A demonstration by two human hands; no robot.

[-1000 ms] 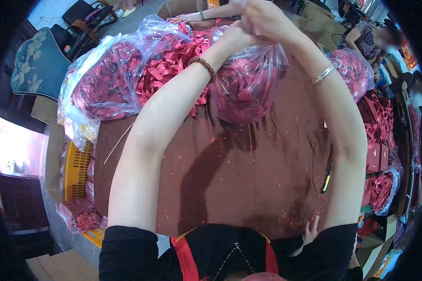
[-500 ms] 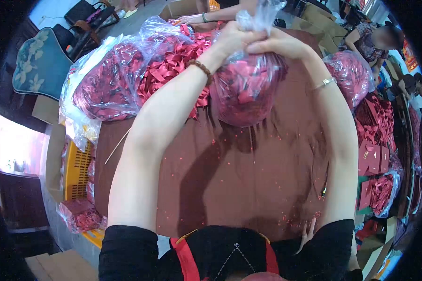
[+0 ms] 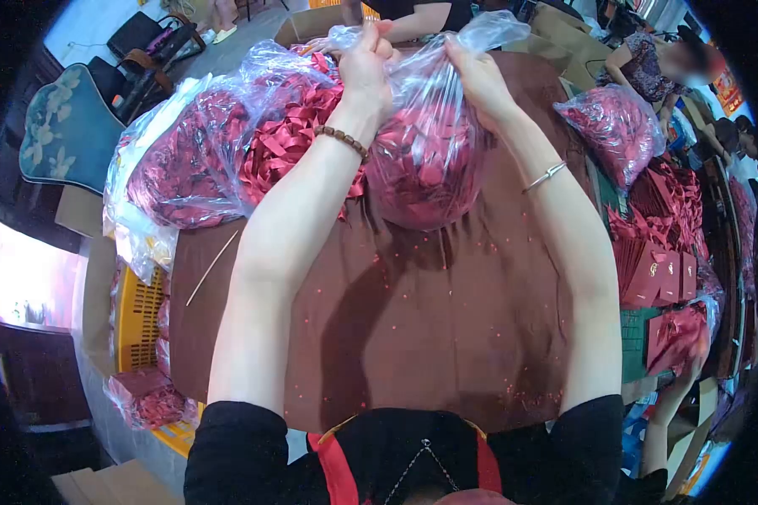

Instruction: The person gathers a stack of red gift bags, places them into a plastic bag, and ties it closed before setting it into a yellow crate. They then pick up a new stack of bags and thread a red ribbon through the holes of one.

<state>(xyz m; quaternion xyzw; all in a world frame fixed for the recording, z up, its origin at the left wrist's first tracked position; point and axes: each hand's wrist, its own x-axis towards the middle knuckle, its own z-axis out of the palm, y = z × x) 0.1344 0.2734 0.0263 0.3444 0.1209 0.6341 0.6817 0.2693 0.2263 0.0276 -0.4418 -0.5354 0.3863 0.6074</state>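
Note:
A clear plastic bag (image 3: 425, 172) full of dark red ribbon pieces rests on the brown table (image 3: 413, 337) in front of me. My left hand (image 3: 367, 67) is closed around the left side of the bag's gathered neck. On the right side, my right hand (image 3: 480, 80) pinches the plastic, its loose end sticking out past the fingers. The film is stretched taut between both hands. Left of this bag lies a heap of loose red ribbons (image 3: 286, 139), touching a large bag of ribbons (image 3: 198, 160).
Tiny red scraps and a thin stick (image 3: 213, 268) lie on the table. A yellow crate (image 3: 139, 311) stands at left. Red paper bags (image 3: 657, 278) and another filled bag (image 3: 616, 126) are at right. Co-workers' arms show at the far side and right.
My hands have moved apart, the left one leftward, spreading the bag's neck that was bunched between them. At lower right, another person's hand now touches a red item.

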